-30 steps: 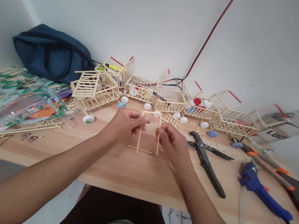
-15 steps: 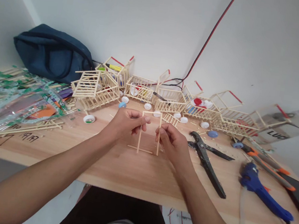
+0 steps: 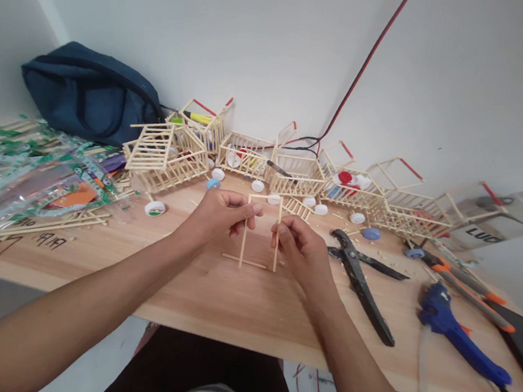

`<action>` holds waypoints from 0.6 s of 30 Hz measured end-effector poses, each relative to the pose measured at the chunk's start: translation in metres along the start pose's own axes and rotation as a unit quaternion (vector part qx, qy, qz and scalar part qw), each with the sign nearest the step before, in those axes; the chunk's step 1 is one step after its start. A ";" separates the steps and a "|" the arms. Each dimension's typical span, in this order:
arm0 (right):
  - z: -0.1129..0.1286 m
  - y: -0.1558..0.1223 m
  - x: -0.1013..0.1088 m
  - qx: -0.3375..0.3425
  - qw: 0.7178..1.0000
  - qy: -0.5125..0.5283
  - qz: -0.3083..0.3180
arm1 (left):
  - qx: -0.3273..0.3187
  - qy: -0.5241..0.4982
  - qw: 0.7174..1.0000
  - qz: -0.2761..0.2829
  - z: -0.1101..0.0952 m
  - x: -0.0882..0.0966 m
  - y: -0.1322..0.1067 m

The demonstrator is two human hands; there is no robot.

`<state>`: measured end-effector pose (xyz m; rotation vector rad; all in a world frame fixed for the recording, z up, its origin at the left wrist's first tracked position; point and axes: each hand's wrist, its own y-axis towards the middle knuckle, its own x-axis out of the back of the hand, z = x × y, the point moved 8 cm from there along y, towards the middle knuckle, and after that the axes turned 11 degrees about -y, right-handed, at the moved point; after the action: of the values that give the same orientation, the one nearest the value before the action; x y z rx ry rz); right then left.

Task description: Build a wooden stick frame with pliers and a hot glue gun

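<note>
Head view: left fingers (image 3: 238,206) and right fingers (image 3: 291,231) pinch opposite sides of the stick frame (image 3: 243,242) between them

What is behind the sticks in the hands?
Behind the sticks show the table, a white cap and, farther back, stick carts. Whatever lies behind the left hand and right hand is covered.

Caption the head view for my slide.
Both hands pinch thin sticks over a wooden table, with stick-built carts lined up behind.
</note>
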<state>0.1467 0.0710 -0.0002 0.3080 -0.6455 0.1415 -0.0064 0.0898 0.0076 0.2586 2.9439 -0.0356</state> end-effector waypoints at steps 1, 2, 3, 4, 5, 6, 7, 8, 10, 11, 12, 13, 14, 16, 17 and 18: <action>0.000 0.000 0.000 -0.001 1.000 -0.001 0.000 | 0.001 0.002 1.000 0.000 0.000 0.000 0.000; 0.000 0.000 0.000 -0.002 1.000 -0.002 0.001 | 0.001 0.003 1.000 0.001 0.000 0.000 0.000; 0.000 0.000 0.000 -0.002 1.000 -0.003 0.001 | 0.001 0.003 1.000 0.002 0.000 -0.001 0.000; -0.001 0.000 0.000 -0.001 1.000 -0.003 0.001 | 0.001 0.003 1.000 0.004 0.000 -0.001 0.000; -0.001 0.000 0.000 0.000 1.000 -0.004 0.001 | -0.001 0.003 1.000 0.005 0.000 -0.001 0.000; -0.001 0.001 0.000 0.001 1.000 -0.005 0.001 | -0.003 0.003 1.000 0.006 -0.001 -0.001 0.001; -0.001 0.001 0.000 0.001 1.000 -0.005 0.001 | -0.005 0.002 1.000 0.007 -0.001 -0.001 0.001; -0.001 0.001 0.000 0.002 1.000 -0.004 0.000 | -0.006 0.002 1.000 0.008 -0.001 -0.001 0.001; -0.001 0.001 -0.001 0.004 1.000 0.001 0.001 | -0.007 0.003 1.000 0.008 -0.002 -0.001 0.001; -0.002 0.001 -0.001 0.004 1.000 0.003 0.001 | -0.007 0.003 1.000 0.008 -0.002 0.000 0.001; -0.002 0.001 -0.001 0.003 1.000 0.005 0.000 | -0.007 0.004 1.000 0.008 -0.002 -0.001 0.001; -0.002 0.001 -0.001 0.002 1.000 0.005 0.000 | -0.006 0.005 1.000 0.008 -0.002 -0.001 0.001; -0.002 0.001 -0.001 0.000 1.000 0.004 0.000 | -0.005 0.005 1.000 0.007 -0.002 -0.001 0.000; -0.002 0.001 -0.001 -0.001 1.000 0.001 -0.001 | -0.003 0.005 1.000 0.006 -0.002 -0.001 0.000; -0.002 0.001 -0.001 0.000 1.000 0.001 0.001 | -0.003 0.004 1.000 0.004 -0.002 -0.001 0.000; -0.002 0.001 -0.001 0.002 1.000 0.001 0.001 | -0.004 0.004 1.000 0.003 -0.002 -0.001 0.000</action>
<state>0.1466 0.0721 -0.0022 0.3105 -0.6434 0.1455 -0.0057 0.0896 0.0095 0.2678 2.9501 -0.0234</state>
